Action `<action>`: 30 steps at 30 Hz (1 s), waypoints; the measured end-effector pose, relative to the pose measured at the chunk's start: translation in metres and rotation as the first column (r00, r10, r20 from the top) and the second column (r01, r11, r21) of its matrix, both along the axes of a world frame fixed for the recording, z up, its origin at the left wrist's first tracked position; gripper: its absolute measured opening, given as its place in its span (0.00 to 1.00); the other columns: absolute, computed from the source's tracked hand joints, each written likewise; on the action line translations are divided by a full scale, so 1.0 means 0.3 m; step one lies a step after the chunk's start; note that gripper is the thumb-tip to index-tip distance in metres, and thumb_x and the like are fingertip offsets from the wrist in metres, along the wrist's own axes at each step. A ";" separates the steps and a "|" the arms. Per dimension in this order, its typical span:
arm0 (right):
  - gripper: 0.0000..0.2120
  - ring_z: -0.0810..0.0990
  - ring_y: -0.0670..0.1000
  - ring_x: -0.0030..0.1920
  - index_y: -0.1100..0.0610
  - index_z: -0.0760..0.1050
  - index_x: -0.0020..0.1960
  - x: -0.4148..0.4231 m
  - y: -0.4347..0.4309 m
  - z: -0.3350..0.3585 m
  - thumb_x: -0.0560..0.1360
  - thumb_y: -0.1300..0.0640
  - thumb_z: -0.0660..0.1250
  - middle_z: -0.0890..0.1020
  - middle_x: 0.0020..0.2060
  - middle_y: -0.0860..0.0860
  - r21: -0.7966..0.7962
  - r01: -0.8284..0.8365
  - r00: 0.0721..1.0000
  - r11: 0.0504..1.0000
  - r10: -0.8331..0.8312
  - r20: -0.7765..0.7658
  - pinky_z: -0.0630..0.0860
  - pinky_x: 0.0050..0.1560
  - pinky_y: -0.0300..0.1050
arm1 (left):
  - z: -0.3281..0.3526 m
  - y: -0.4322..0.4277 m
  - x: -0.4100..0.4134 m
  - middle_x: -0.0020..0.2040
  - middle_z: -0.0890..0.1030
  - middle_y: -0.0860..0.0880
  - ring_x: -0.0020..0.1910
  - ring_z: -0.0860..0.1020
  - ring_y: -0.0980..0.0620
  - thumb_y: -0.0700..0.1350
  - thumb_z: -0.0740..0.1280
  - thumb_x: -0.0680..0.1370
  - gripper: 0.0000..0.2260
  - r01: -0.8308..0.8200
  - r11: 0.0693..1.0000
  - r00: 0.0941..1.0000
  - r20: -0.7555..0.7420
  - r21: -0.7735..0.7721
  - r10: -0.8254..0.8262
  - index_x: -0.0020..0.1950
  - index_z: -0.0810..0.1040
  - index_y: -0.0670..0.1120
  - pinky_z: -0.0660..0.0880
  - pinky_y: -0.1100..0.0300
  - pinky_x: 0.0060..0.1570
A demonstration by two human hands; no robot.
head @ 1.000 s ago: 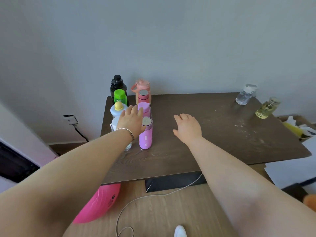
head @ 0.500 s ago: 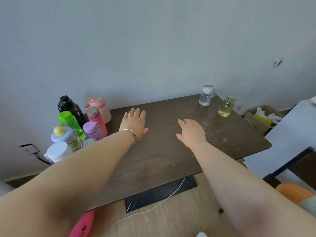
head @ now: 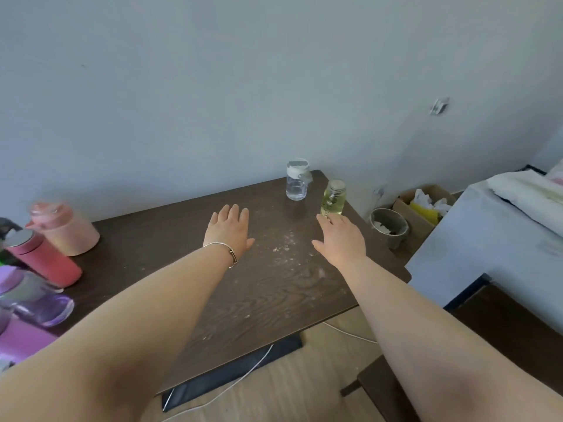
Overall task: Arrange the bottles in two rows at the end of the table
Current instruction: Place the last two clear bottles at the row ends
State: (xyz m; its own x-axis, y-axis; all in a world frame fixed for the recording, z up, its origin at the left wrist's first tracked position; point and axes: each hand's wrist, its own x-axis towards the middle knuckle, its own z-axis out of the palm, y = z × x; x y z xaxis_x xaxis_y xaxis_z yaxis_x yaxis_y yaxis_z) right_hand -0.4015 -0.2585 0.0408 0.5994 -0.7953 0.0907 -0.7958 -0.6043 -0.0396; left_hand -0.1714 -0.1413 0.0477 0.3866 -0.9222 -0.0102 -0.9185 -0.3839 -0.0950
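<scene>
Two bottles stand at the far right corner of the dark wooden table (head: 259, 287): a clear bottle (head: 296, 184) with a white cap and a small bottle of yellow-green liquid (head: 333, 198). My right hand (head: 342, 239) hovers open, its fingertips just short of the yellow-green bottle. My left hand (head: 229, 231), open with a bracelet on the wrist, hangs over the table's middle. Grouped at the left end are a pale pink jug (head: 65, 228), a red flask (head: 42, 258), a purple-capped clear bottle (head: 36, 300) and a pink bottle (head: 21, 339), partly cut off.
White specks dot the tabletop between my hands. Right of the table stand a grey bin (head: 390, 226), a cardboard box (head: 422, 205) with rubbish and a white-covered surface (head: 493, 239). A white cable (head: 231, 388) and a dark base plate lie on the wooden floor.
The view has swung right, away from the grouped bottles. Both hands moved right across the table; my right hand now reaches the yellow-green bottle.
</scene>
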 end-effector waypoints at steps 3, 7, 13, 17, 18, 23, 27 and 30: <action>0.30 0.73 0.56 0.66 0.52 0.66 0.73 -0.053 -0.107 -0.012 0.76 0.43 0.67 0.75 0.66 0.53 0.006 0.040 0.999 0.999 -0.040 0.005 0.73 0.62 0.51 | -0.004 -0.123 -0.046 0.78 0.55 0.44 0.77 0.51 0.42 0.59 0.62 0.78 0.34 0.046 0.999 0.999 0.009 0.002 -0.046 0.77 0.53 0.45 0.53 0.46 0.74; 0.31 0.73 0.57 0.67 0.53 0.65 0.73 -0.076 -0.227 -0.031 0.75 0.42 0.68 0.75 0.67 0.54 0.010 0.073 0.997 0.997 -0.073 0.014 0.73 0.63 0.52 | -0.033 -0.252 -0.063 0.78 0.56 0.45 0.77 0.52 0.42 0.59 0.63 0.78 0.33 0.093 0.996 0.996 0.006 0.006 -0.093 0.77 0.54 0.46 0.53 0.45 0.74; 0.34 0.75 0.57 0.64 0.55 0.63 0.73 -0.050 -0.409 -0.052 0.74 0.41 0.69 0.75 0.66 0.55 0.015 0.103 0.995 0.995 -0.103 0.012 0.74 0.62 0.51 | -0.075 -0.453 -0.016 0.78 0.55 0.43 0.77 0.53 0.41 0.59 0.63 0.78 0.34 0.120 0.993 0.993 0.018 0.002 -0.120 0.77 0.53 0.46 0.54 0.46 0.74; 0.35 0.75 0.56 0.63 0.56 0.64 0.72 0.008 -0.543 -0.077 0.73 0.40 0.71 0.76 0.64 0.55 0.018 0.136 0.990 0.991 -0.137 0.020 0.75 0.60 0.50 | -0.071 -0.653 0.044 0.72 0.63 0.44 0.72 0.61 0.42 0.59 0.65 0.76 0.32 0.160 0.986 0.987 0.029 -0.048 -0.159 0.73 0.59 0.45 0.61 0.48 0.69; 0.36 0.75 0.56 0.63 0.57 0.63 0.72 0.025 -0.575 -0.087 0.73 0.39 0.70 0.75 0.64 0.55 0.032 0.149 0.989 0.988 -0.150 0.021 0.75 0.60 0.50 | -0.075 -0.701 0.058 0.72 0.63 0.44 0.72 0.61 0.42 0.59 0.65 0.76 0.32 0.162 0.985 0.987 0.015 -0.053 -0.162 0.72 0.60 0.45 0.62 0.49 0.69; 0.38 0.73 0.57 0.65 0.59 0.60 0.74 0.107 -0.721 -0.169 0.74 0.38 0.69 0.74 0.66 0.56 0.113 0.201 0.979 0.973 -0.204 0.017 0.73 0.62 0.50 | -0.130 -0.941 0.135 0.77 0.56 0.41 0.74 0.57 0.40 0.62 0.63 0.76 0.36 0.168 0.983 0.981 -0.085 -0.075 -0.174 0.76 0.55 0.44 0.59 0.48 0.71; 0.42 0.72 0.57 0.66 0.58 0.55 0.77 0.144 -0.796 -0.262 0.74 0.39 0.69 0.71 0.69 0.57 0.180 0.248 0.964 0.952 -0.261 0.057 0.73 0.63 0.49 | -0.208 -1.114 0.176 0.76 0.58 0.42 0.72 0.62 0.40 0.63 0.66 0.74 0.41 0.111 0.988 0.959 -0.247 -0.110 -0.136 0.76 0.54 0.43 0.63 0.48 0.68; 0.46 0.72 0.58 0.69 0.56 0.50 0.79 0.155 -0.826 -0.317 0.73 0.39 0.70 0.69 0.72 0.57 0.277 0.294 0.929 0.915 -0.342 0.142 0.74 0.63 0.50 | -0.272 -1.208 0.180 0.73 0.61 0.43 0.67 0.67 0.40 0.62 0.69 0.72 0.42 0.047 0.989 0.926 -0.364 -0.143 -0.097 0.76 0.54 0.43 0.69 0.47 0.61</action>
State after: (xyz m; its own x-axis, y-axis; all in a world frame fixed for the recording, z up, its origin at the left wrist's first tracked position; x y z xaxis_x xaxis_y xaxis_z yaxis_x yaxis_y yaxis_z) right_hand -0.3549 -0.5064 -0.0544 0.3024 -0.9519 -0.0491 -0.9082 -0.2721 -0.3181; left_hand -0.1173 -0.5036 -0.0340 0.3110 -0.9503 -0.0179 -0.9045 -0.3017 0.3015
